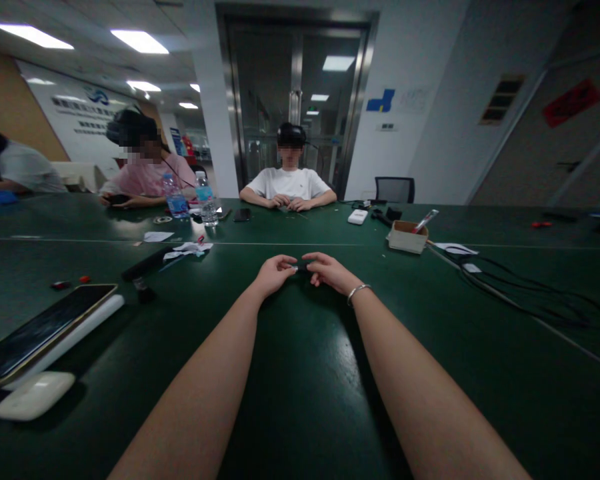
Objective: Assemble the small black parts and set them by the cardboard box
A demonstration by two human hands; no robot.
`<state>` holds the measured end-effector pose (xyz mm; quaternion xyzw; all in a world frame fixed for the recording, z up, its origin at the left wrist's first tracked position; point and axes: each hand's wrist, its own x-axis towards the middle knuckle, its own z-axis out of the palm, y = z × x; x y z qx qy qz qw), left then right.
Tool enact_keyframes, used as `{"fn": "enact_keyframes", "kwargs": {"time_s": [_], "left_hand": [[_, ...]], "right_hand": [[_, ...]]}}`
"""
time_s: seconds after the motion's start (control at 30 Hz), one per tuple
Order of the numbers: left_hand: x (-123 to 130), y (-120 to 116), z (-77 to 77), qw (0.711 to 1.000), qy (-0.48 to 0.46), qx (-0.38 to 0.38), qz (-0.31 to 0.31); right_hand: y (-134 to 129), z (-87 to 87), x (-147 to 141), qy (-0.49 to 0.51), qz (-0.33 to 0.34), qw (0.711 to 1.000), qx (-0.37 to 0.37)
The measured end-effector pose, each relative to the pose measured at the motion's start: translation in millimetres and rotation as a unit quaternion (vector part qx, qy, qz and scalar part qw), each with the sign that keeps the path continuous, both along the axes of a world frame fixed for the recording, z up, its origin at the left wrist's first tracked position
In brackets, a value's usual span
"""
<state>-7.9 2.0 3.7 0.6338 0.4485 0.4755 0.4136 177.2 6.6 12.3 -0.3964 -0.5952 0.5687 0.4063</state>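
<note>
Both arms reach forward over the dark green table (290, 413), hands close together near its middle. My left hand (275, 275) is closed in a pinch, thumb and fingertips at the light-coloured end of a small dark object (303, 269). From the other side my right hand (331, 272), with a silver bangle (359, 291) at the wrist, pinches the dark end of the same piece. Fingers cover much of it, and it is too small to name. The hands sit just above or on the tabletop; which, I cannot tell.
To the left lie a phone (45, 330), a white case (35, 396), a dark brush (145, 291) and crumpled tissue (187, 250). Water bottles (207, 203) stand farther back. A small box (407, 239) and black cables (520, 283) are right. A person (290, 183) sits opposite.
</note>
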Motion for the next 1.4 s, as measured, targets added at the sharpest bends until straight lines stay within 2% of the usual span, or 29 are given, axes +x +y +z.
{"fn": "enact_keyframes", "kwargs": {"time_s": [0.13,0.23,0.33,0.43,0.53,0.67,0.87,1.23,1.4], "left_hand": [[0.1,-1.1,1.0,1.000,-0.007,-0.005,0.004],[0.2,-0.2,0.3,1.000,-0.013,-0.003,0.004],[-0.2,1.3,-0.6,1.000,-0.016,-0.003,0.010],[-1.1,2.8,-1.2,1.000,-0.019,-0.007,0.015],[-1.5,3.4,-1.1,1.000,-0.014,-0.006,0.013],[-0.9,2.7,0.0,1.000,-0.006,-0.003,0.010],[-0.9,2.9,-1.3,1.000,-0.007,-0.003,0.010],[0.2,6.2,-5.0,0.999,0.026,-0.016,-0.015],[-0.3,8.4,-7.9,0.997,0.070,-0.002,-0.020]], "right_hand": [[-2.3,1.2,2.3,0.045,0.012,0.999,0.010],[-0.5,-0.4,0.6,0.030,-0.015,0.999,-0.012],[0.9,-1.4,0.3,0.010,0.005,1.000,-0.015],[-0.7,-0.3,2.5,0.038,0.026,0.999,-0.006],[-1.8,1.0,2.5,0.054,0.013,0.998,-0.020],[-0.2,0.9,-1.7,0.025,-0.005,0.999,-0.027],[-0.9,0.6,-0.3,0.023,0.006,0.999,-0.023],[-3.2,0.4,5.6,0.065,0.033,0.997,-0.026],[-0.7,-1.8,6.9,0.082,0.037,0.996,-0.029]]}}
